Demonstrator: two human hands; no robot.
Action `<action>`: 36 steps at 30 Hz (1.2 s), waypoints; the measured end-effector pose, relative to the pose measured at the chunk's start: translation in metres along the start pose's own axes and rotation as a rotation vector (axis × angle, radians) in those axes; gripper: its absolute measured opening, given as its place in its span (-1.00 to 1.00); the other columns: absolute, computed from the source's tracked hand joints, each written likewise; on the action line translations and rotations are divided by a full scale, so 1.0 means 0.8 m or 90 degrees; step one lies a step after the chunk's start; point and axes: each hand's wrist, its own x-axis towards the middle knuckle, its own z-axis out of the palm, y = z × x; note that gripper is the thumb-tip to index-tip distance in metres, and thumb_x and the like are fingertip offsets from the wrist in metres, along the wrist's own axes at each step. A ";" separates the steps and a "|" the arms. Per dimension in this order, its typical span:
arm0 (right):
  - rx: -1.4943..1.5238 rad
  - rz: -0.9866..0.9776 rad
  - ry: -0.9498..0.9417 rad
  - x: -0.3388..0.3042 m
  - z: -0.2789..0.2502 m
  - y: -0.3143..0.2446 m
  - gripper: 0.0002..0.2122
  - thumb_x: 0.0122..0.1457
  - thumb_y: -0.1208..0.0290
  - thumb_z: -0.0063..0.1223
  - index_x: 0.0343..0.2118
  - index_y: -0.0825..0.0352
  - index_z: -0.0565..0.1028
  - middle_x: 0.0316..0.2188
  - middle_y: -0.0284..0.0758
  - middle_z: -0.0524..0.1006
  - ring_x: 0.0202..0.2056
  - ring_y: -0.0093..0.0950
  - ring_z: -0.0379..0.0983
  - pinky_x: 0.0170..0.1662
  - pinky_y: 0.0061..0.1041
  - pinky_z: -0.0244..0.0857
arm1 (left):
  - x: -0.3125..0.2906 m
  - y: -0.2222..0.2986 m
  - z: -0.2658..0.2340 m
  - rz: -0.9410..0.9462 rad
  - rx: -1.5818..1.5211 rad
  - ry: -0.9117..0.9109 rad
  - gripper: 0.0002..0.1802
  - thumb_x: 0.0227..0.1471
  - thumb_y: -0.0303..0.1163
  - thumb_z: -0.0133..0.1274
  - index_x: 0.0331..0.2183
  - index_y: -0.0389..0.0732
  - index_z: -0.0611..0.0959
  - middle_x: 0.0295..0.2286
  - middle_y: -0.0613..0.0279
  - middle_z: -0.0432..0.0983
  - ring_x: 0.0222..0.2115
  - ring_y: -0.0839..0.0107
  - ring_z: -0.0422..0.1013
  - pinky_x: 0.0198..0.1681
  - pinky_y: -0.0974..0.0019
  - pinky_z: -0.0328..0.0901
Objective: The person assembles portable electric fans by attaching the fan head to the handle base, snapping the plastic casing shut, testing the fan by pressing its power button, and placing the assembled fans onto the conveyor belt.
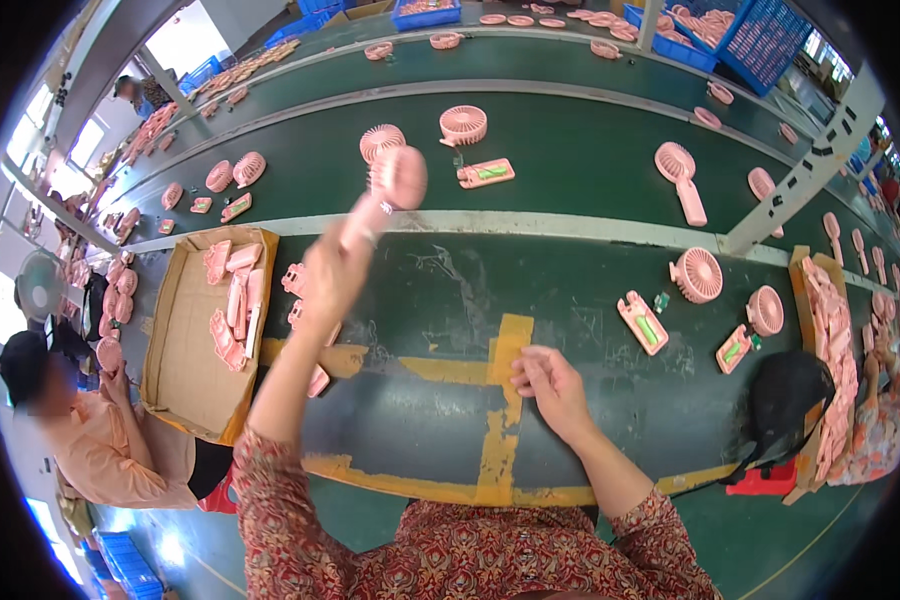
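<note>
A: Where is the fan?

B: In the left hand (332,282), which is clamped round the handle of a pink handheld fan (375,212). It slants up and away to the right of that hand, its round head (blurred just now) in front of the green belt (570,150).

A: And the right hand (555,395)?

B: Well apart from the left and closer to the body, relaxed and free, its fingers loosely bent beside the yellow tape (511,340) on the worktable (420,290). Whether the fingertips touch the tape, I cannot tell.

A: What is around the left?

B: Pink shell pieces (294,279) lie by its wrist. To its left stands a cardboard box (180,385) with more pink parts inside. Beyond it, on the belt, one fan head (380,140) sits partly behind the held fan, and another (463,124) lies farther right.

A: Around the right?

B: Beyond it and to its right lie an opened pink handle (642,325) with a green cell inside, a small green board (662,301) and a slotted pink head (697,274).
</note>
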 end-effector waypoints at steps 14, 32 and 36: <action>-0.075 -0.023 0.015 0.006 -0.006 -0.001 -0.83 0.23 0.50 -0.16 -0.15 0.42 0.37 -0.35 -0.23 0.53 -0.35 -0.53 0.51 -0.30 -0.56 0.44 | 0.175 0.007 0.146 0.203 0.299 -0.049 -0.51 -0.17 -0.18 0.14 -0.16 -0.20 0.50 -0.21 0.06 0.43 -0.10 0.15 0.32 -0.10 0.15 0.27; 0.043 -0.085 0.039 -0.013 -0.012 -0.018 -0.83 0.24 0.47 -0.12 -0.14 0.38 0.38 -0.34 -0.29 0.53 -0.32 -0.59 0.46 -0.24 -0.62 0.36 | 0.033 0.135 0.141 0.403 -0.154 -0.058 -0.57 -0.28 -0.73 -0.09 -0.24 -0.27 0.53 -0.34 -0.06 0.42 -0.27 -0.03 0.36 -0.19 0.08 0.30; -0.019 -0.214 0.212 -0.036 -0.031 -0.062 -0.83 0.23 0.50 -0.12 -0.16 0.42 0.39 -0.32 -0.26 0.53 -0.28 -0.56 0.47 -0.19 -0.59 0.35 | -0.070 0.147 0.107 0.381 -0.207 -0.153 -0.49 -0.27 -0.73 -0.08 -0.15 -0.27 0.48 -0.26 -0.05 0.39 -0.20 -0.03 0.33 -0.12 0.09 0.28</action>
